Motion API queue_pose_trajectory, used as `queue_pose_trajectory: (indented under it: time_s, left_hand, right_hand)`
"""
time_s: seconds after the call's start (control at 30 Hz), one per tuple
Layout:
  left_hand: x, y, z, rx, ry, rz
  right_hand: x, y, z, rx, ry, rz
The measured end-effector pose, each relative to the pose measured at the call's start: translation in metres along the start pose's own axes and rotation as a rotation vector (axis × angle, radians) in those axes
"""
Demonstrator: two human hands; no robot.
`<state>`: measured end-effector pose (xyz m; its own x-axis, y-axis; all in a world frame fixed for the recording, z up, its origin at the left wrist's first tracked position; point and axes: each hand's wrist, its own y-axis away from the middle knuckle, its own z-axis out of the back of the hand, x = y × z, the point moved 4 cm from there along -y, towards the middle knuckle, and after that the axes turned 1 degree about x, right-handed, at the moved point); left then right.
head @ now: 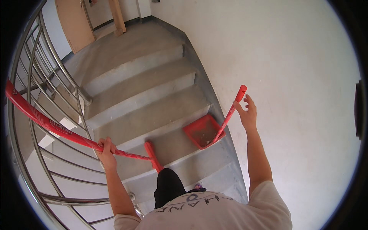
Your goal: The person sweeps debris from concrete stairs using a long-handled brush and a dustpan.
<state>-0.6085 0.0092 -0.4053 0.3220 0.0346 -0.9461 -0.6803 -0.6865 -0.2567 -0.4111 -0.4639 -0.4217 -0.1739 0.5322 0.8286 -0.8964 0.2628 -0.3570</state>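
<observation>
My left hand (pixel 107 152) is closed around the long red handle of a broom (pixel 72 133), whose red head (pixel 153 156) rests on a stair tread close to my leg. The handle slants up to the left, across the stair railing. At the right, my right hand (pixel 246 110) is beside the upper handle of a red dustpan (pixel 205 130); the thumb side touches the handle below its tip, and the other fingers are spread away from it. The dustpan stands on the same tread near the wall, with dust and small bits of debris in it.
Concrete steps (pixel 152 106) rise in front of me to a landing (pixel 138 40) with an open wooden door (pixel 75 26). A metal railing (pixel 59 63) curves along the left side. A white wall (pixel 287 86) with a dark painted base runs along the right.
</observation>
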Motion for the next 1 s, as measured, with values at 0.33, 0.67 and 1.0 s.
queue_pose_trajectory:
  time_s: [0.33,0.67,1.0]
  left_hand:
    - [0.001,0.016,0.012,-0.038,-0.042,-0.05]
    - [0.009,0.01,0.001,-0.025,-0.06,-0.044]
    - [0.01,0.009,-0.015,-0.023,-0.046,-0.024]
  right_hand:
    - [-0.019,-0.009,-0.024,0.183,0.063,-0.135]
    - [-0.007,0.065,0.087,0.099,-0.176,-0.252]
    - [-0.023,0.125,0.139,0.149,-0.131,-0.34]
